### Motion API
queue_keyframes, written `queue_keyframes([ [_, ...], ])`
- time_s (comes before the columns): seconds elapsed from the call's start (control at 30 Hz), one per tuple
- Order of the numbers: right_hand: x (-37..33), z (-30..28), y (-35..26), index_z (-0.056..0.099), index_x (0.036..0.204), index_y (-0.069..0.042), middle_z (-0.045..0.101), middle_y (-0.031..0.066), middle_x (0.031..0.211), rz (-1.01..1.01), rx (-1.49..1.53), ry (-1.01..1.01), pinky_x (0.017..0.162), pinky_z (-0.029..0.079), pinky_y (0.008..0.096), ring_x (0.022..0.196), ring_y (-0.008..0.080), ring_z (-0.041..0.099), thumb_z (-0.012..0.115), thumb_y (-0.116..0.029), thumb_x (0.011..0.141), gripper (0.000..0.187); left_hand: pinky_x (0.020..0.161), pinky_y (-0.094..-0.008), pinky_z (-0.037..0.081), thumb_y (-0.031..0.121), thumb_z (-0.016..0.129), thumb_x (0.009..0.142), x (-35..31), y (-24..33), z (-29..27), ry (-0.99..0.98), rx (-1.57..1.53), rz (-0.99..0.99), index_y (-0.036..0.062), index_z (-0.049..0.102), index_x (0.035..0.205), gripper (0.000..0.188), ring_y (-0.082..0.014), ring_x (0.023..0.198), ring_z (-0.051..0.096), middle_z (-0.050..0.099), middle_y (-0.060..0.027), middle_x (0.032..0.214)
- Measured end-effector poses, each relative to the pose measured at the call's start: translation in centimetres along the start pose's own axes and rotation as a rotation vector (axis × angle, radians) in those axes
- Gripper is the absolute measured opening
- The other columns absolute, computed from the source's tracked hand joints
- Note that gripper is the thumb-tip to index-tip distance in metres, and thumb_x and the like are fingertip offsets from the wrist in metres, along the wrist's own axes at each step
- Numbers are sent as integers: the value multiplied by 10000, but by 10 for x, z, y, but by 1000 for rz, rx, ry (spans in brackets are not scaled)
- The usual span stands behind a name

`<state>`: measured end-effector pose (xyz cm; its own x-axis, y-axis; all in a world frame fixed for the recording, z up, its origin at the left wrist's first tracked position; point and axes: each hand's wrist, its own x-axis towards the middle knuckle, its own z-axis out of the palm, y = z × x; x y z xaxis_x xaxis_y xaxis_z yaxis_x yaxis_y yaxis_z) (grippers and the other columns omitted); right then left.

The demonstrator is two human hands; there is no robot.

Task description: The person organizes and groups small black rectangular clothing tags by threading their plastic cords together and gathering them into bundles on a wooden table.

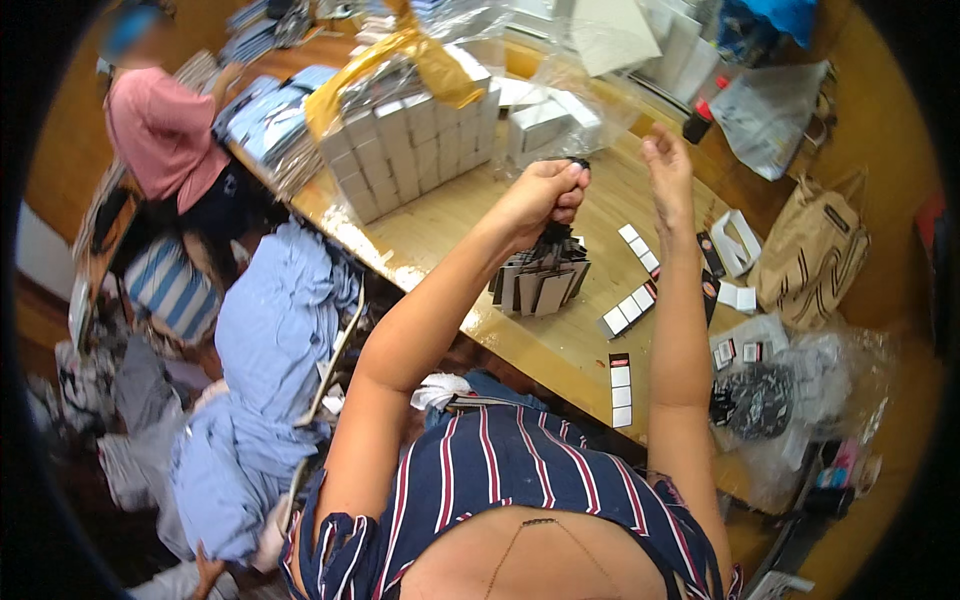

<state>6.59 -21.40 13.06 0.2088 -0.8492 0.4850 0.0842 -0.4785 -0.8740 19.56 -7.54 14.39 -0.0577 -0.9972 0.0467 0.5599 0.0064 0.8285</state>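
Observation:
My left hand [548, 203] is closed around the black strings of a bunch of hang tags [540, 284]. The tags, dark with some pale faces, dangle below the fist just over the wooden table [450, 245]. A bit of black string pokes out above the thumb. My right hand [668, 172] is raised to the right of it, fingers stretched upward and slightly bent, with nothing visible in them. Near my right forearm lie strips of white labels with black and red ends: one strip [628, 312], another strip [621, 390] by the table edge, and a third strip [637, 246] farther off.
Stacked white boxes [410, 150] in clear plastic with yellow tape stand at the back left. A brown paper bag [812, 250] and clear plastic bags [825, 390] are at the right. Blue garments [270, 320] pile up left of the table. A person in pink [165, 130] stands far left.

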Motion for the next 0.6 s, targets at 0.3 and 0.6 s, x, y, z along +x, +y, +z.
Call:
queue_keyframes([
  [0.3, -29, -14, -76, 451, 982, 9, 508, 72, 958, 111, -3, -754, 753, 381, 249, 911, 112, 471, 479, -15, 738, 247, 625, -239, 358, 159, 392, 839, 6, 11, 17, 36, 719, 484, -14, 485, 708, 236, -132, 665, 451, 498, -41, 645],
  [0.6, -69, 43, -36, 487, 816, -19, 495, 36, 626, 307, 738, -329, 545, 420, 221, 567, 130, 501, 433, -159, 823, 150, 397, -231, 365, 215, 402, 840, 37, 25, -1, -9, 804, 191, 23, 486, 825, 210, -106, 438, 425, 478, -27, 648],
])
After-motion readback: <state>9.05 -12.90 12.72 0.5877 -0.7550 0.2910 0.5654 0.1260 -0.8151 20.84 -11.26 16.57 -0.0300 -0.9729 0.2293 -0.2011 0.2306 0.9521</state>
